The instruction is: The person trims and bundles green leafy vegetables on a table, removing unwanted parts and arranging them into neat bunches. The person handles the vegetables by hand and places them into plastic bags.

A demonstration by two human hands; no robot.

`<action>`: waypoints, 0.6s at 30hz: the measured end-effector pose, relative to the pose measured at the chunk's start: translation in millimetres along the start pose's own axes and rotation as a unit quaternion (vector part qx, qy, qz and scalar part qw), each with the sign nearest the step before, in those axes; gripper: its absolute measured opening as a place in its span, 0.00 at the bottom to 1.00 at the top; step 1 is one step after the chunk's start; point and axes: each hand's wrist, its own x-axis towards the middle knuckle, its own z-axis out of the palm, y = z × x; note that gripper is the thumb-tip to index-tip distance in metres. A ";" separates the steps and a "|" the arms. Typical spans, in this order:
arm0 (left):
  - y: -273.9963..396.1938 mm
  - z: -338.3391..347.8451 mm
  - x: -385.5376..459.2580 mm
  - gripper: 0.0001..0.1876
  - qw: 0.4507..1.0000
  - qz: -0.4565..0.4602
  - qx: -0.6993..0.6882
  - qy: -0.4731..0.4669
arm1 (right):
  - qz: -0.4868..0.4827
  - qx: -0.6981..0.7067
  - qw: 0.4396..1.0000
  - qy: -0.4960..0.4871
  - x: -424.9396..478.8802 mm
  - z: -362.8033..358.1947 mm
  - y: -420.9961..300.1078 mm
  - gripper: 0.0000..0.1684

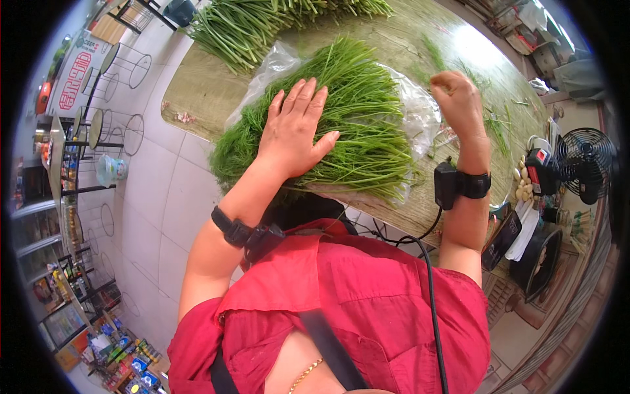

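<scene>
A large heap of feathery green herb stalks, which look like dill or fennel (359,113), lies on a clear plastic bag (418,115) on the table. My left hand (295,128) rests flat on top of the heap, its fingers slightly spread, over the leafy side. To the right of the heap, my right hand (457,96) is raised above the table with its fingers curled. Whether anything small is between those fingers cannot be told. Another pile of long green stalks (241,34) lies at the table's far left.
Loose sprigs (497,128) are scattered on the wood-patterned table (197,98) at the right. A small black fan (585,157), garlic-like bulbs (522,182) and a black bin (539,263) stand at the right. Wire-framed stools (118,123) are at the left. A black cable (433,305) crosses my shirt.
</scene>
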 end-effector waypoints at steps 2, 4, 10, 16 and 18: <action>0.5 -0.5 0.2 0.39 1.000 0.005 0.000 0.008 | 0.023 0.144 0.979 -0.142 -1.8 -0.9 -24.3 0.14; 0.4 -1.3 0.6 0.38 1.000 0.009 0.000 0.014 | 0.008 0.155 0.956 -0.249 -0.1 1.1 -38.1 0.12; 1.2 -4.2 -1.3 0.33 0.998 0.019 -0.027 0.051 | -0.005 0.046 0.989 -0.139 -4.5 3.8 -34.9 0.12; 12.7 -31.8 1.4 0.17 0.974 0.170 -0.125 0.079 | -0.045 0.120 0.981 -0.145 -40.8 -28.9 -65.5 0.11; 16.3 -36.4 5.6 0.16 0.976 0.193 -0.102 0.000 | -0.092 0.120 0.980 -0.129 -63.5 -30.9 -80.8 0.13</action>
